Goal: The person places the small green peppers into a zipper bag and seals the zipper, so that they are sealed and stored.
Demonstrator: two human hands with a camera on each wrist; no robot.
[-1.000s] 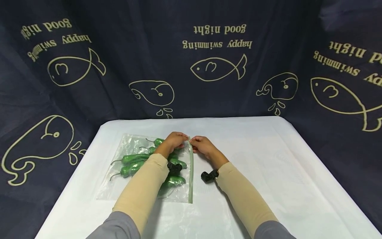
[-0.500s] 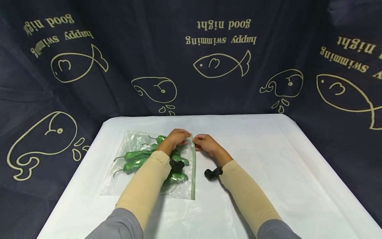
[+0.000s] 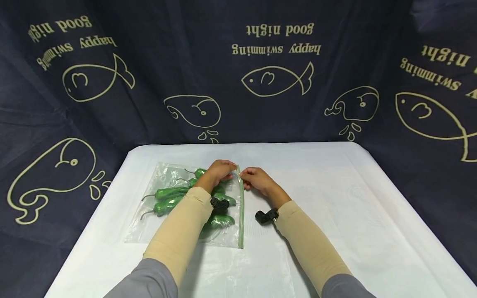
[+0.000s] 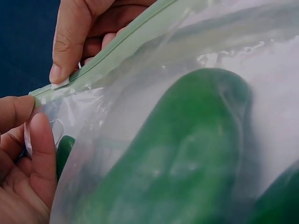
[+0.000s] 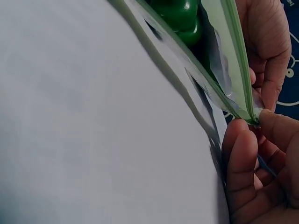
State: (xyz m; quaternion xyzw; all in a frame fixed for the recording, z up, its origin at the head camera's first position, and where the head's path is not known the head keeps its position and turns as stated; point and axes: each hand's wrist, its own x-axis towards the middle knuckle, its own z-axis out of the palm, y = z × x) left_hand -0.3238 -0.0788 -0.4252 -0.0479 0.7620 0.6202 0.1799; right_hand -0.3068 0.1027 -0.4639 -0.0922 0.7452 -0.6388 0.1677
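Observation:
A clear zip bag (image 3: 143, 231) lies on the white table with several green peppers (image 3: 169, 193) inside. Its green zip strip (image 3: 241, 219) runs down the right side. At the strip's far end, my left hand (image 3: 217, 170) pinches the bag's corner between thumb and finger. My right hand (image 3: 257, 179) faces it and pinches a small white slider (image 4: 60, 84) on the strip. In the right wrist view the two green zip edges (image 5: 240, 51) stand apart, meeting at the corner beneath the fingers. A glossy pepper (image 5: 180, 18) shows through the opening.
White cloth covers the table (image 3: 316, 207), and its far edge meets a dark blue curtain (image 3: 208, 62) printed with fish and whales. My left forearm (image 3: 179, 231) crosses over the bag and hides part of the peppers.
The head view has shifted slightly, so the scene sits a little higher and further right. Both hands stay at the bag's far corner, with no clear movement along the strip.

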